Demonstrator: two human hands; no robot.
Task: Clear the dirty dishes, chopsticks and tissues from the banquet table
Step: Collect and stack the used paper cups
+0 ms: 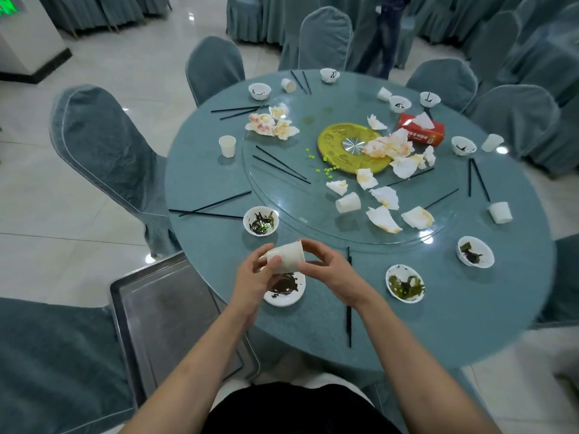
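Left of the round banquet table [200,170], a steel tray [163,311] sits just beside its near edge. Above a dirty dish [289,296] at that near edge, the left hand [253,277] grips a tilted white paper cup [286,256] with fingers curled round its lower end, while the right hand [326,267] pinches the cup's rim side. Right of the dish lie black chopsticks [348,314]; farther right stands a bowl of greens [405,283], and stained tissues [383,219] lie on the glass turntable [282,195] beyond the dish.
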